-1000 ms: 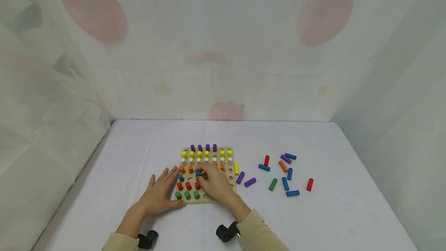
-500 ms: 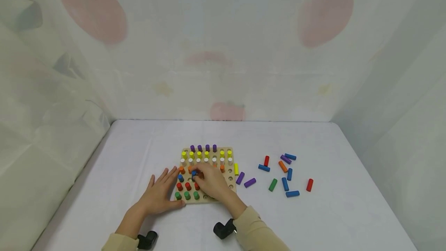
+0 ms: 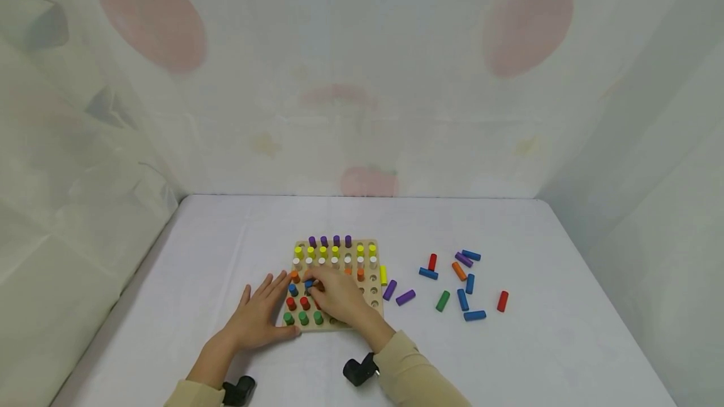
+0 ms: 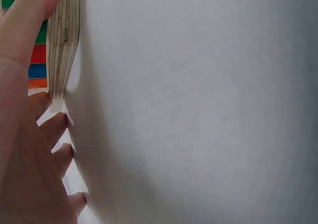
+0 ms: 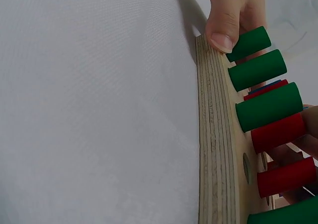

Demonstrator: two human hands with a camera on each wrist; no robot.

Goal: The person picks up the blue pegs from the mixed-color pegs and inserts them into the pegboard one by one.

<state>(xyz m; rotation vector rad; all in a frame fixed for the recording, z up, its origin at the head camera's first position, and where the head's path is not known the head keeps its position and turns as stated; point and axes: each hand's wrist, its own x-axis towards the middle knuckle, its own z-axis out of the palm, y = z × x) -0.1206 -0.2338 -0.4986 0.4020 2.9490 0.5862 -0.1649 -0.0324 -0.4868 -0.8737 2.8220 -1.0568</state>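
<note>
A wooden peg board lies on the table with rows of purple, yellow, white, orange, blue, red and green pegs standing in its holes. My right hand pinches a blue peg over the blue row, just right of a standing blue peg. The peg's lower end is hard to make out. My left hand lies spread along the board's left side, its thumb on the near left corner beside a green peg. Part of the board and some pegs are hidden under my right hand.
Right of the board lie loose pegs: a yellow peg close to its edge, purple pegs, a green peg, red pegs, an orange peg and several blue pegs. White cloth covers the table.
My right hand has moved a little to the left along the blue row, carrying the blue peg closer to the standing blue one. The left hand stays in place.
</note>
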